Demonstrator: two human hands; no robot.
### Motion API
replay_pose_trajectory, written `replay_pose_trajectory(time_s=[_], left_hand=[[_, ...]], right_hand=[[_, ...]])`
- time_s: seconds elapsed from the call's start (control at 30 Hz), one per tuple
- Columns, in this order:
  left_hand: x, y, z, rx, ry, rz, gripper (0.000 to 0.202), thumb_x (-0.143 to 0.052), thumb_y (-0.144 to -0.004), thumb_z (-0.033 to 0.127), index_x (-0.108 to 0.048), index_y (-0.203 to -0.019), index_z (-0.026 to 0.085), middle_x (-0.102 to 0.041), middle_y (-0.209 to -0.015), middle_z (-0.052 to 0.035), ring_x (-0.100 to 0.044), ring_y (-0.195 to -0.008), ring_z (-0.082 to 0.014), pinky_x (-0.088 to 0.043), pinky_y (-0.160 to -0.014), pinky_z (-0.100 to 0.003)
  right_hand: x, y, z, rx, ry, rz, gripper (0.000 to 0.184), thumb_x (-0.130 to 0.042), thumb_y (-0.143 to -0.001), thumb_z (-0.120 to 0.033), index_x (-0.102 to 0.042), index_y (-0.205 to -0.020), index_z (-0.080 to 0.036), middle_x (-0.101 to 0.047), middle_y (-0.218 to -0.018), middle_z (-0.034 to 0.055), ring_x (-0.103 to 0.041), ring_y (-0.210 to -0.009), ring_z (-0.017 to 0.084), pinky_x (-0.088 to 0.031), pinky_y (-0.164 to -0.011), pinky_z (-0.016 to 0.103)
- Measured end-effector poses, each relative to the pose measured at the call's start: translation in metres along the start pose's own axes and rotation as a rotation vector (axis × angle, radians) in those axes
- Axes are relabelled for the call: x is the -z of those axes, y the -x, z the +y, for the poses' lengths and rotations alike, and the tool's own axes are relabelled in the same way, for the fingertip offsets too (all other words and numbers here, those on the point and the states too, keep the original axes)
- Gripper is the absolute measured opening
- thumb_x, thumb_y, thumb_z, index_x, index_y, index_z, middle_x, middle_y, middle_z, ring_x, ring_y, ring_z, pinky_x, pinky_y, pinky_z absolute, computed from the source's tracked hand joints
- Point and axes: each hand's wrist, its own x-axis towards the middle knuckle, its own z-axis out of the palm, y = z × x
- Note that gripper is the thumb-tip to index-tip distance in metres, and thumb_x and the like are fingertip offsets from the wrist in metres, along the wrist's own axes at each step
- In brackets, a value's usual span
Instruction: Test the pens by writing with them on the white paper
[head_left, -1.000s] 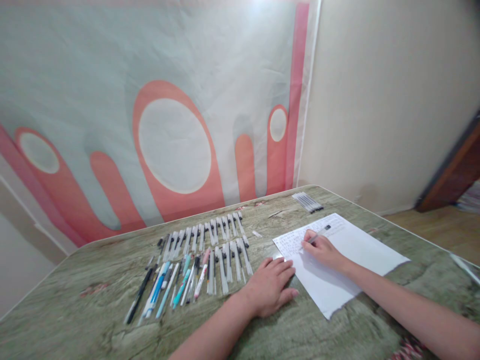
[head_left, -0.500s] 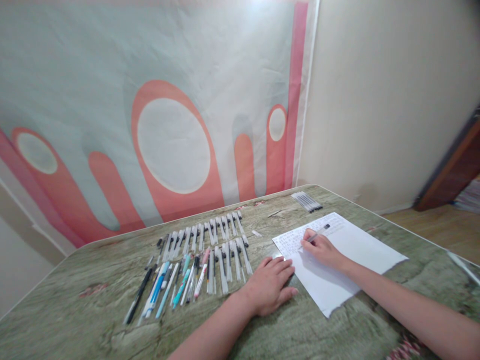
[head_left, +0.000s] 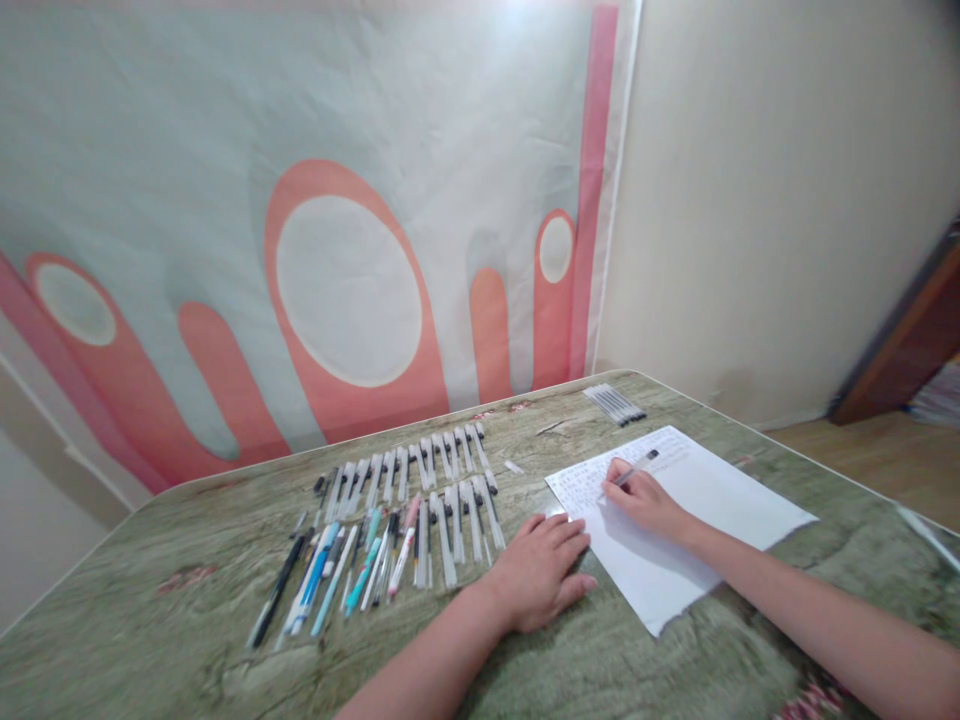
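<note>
My right hand is closed around a pen with a clear barrel and a dark end, tilted up to the right. Its tip is at the sheet of white paper, near lines of small handwriting on the upper left part. The pen tip itself is partly hidden by my fingers. My left hand lies flat with fingers apart on the table, fingertips at the paper's left edge, holding nothing.
Left of my hands lie two rows of pens: clear ones with dark ends behind, and coloured ones in front. A bundle of thin clear pens or refills rests beyond the paper. The table meets a patterned backdrop.
Almost nothing differs. My right hand stays on the paper with the pen, and my left hand has not visibly moved.
</note>
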Motion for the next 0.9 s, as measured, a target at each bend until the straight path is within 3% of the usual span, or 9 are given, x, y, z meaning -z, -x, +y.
replay_pose_trajectory(time_s=[0.9], left_hand=[[-0.0035, 0.0000, -0.0026, -0.008, 0.001, 0.012, 0.052, -0.024, -0.085, 0.051, -0.032, -0.129, 0.024, -0.034, -0.137, -0.0052, -0.028, -0.124, -0.0234, -0.018, -0.102, -0.042]], right_hand=[[-0.0015, 0.0001, 0.0022, 0.019, 0.038, -0.012, 0.014, -0.042, -0.076, -0.026, -0.045, -0.064, -0.020, -0.049, -0.057, -0.0028, -0.048, -0.059, 0.014, -0.035, -0.058, 0.027]])
